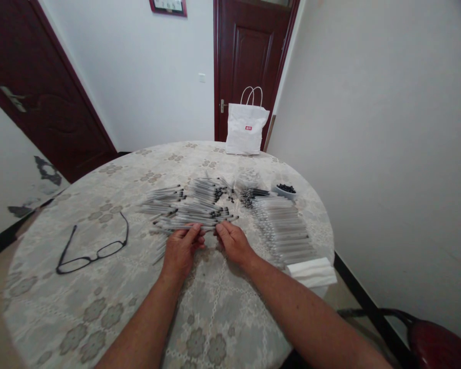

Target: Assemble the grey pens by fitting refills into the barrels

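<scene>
My left hand (184, 247) and my right hand (232, 241) are close together at the near edge of a pile of thin grey sticks with dark tips (200, 207). Between them is a slim grey stick (208, 227), pinched by the fingers of both hands. To the right of my right hand lies a long row of pale, translucent sticks (282, 225). Behind that row are several black sticks (259, 192) and a white bowl (285, 193) of small black pieces. A clear plastic bag (249, 178) lies left of the bowl.
Eyeglasses (96, 256) lie on the left of the round, cloth-covered table (111, 312). A white paper bag (246, 129) stands at the far edge. Folded white tissue (312, 272) lies at the right edge, near a red chair (438, 343).
</scene>
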{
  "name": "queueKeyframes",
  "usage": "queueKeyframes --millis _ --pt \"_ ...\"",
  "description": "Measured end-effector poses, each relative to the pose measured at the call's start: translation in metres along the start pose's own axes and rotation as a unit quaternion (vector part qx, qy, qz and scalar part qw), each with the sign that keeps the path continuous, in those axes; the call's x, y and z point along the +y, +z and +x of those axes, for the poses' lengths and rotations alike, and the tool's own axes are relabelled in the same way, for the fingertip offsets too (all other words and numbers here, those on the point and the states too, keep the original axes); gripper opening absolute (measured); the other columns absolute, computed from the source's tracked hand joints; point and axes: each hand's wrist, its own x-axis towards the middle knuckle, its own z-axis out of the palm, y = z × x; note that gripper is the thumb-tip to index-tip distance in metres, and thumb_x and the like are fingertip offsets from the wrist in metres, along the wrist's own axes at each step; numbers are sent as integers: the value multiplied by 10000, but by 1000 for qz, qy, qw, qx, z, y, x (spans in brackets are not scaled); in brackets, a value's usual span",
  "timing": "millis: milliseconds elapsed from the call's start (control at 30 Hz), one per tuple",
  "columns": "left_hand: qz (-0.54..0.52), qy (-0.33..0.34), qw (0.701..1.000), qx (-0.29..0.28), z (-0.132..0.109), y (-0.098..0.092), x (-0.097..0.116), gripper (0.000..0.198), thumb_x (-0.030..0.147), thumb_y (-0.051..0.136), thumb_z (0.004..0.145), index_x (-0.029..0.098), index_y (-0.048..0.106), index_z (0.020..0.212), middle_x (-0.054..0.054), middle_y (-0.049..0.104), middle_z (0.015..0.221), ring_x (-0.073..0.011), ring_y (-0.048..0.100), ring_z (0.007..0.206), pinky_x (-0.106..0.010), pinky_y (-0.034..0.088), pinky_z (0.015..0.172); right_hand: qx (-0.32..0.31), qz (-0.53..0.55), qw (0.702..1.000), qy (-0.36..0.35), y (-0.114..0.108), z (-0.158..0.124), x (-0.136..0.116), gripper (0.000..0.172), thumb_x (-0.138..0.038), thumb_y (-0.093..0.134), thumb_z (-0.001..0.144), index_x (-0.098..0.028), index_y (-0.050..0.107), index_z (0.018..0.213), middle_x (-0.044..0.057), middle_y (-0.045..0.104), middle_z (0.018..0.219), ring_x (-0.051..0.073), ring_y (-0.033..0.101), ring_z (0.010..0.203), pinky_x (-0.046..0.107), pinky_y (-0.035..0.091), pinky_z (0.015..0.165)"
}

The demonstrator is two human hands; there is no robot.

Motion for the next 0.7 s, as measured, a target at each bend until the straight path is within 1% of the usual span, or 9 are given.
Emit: queueKeyframes --millis 67,167,200,267,333,400,567,633,700 --pt "-2 2 1000 3 0 0 -1 478 481 866 686 111 714 947 -57 711 778 -147 625 625 -253 519 550 4 -16 1000 2 1 0 1 348 -452 481 1010 -210 637 815 -17 551 678 142 509 648 249 386 596" --pt "-7 6 1000 -3 0 0 -2 470 484 857 698 115 713 951 -53 712 779 -150 627 626 -259 519 550 0 3 1000 -6 1 0 3 238 -434 566 963 -215 635 898 -36 544 689 131 496 616 242 391 584" --pt "-8 6 1000 -6 0 0 -2 465 484 854 702 116 713 949 -52 713 782 -150 628 627 -260 518 548 -3 19 1000 -6 1 -1 4 229 -436 571 958 -216 629 926 -39 546 697 127 495 604 240 392 573" --pt "-9 6 1000 -11 -1 1 -2 461 488 851 703 117 713 940 -51 713 784 -151 629 627 -259 515 543 -10 38 999 3 0 -1 5 254 -454 541 973 -216 615 922 -41 543 688 122 491 578 239 389 553" --pt "-8 3 1000 -11 -2 2 -1 471 496 857 687 116 716 928 -50 710 776 -150 627 620 -260 513 539 -10 30 999 8 0 -1 5 305 -473 511 990 -213 600 856 -39 533 659 120 480 562 239 381 542" --pt "-8 0 1000 -5 -3 4 0 484 506 864 667 117 717 915 -49 707 768 -150 624 611 -263 513 537 -3 18 1000 6 0 -1 5 323 -480 527 984 -213 588 813 -40 520 640 117 462 555 240 374 538" --pt "-9 5 1000 -3 -6 5 4 486 528 863 652 117 719 869 -57 706 756 -148 616 599 -266 510 529 -16 71 997 19 1 -2 4 266 -482 616 927 -218 592 902 -59 508 621 118 463 518 245 378 510" --pt "-6 10 1000 -2 -7 4 4 494 546 861 643 117 719 843 -63 709 755 -152 621 597 -269 510 530 -18 84 996 23 2 -2 4 291 -508 612 924 -218 593 915 -52 524 639 121 471 521 247 375 502" --pt "0 11 1000 -4 -7 4 3 505 560 859 640 118 724 845 -69 715 763 -157 627 600 -277 517 540 -12 81 996 25 1 -2 5 342 -547 559 952 -215 585 872 -39 534 659 122 469 533 251 373 506"
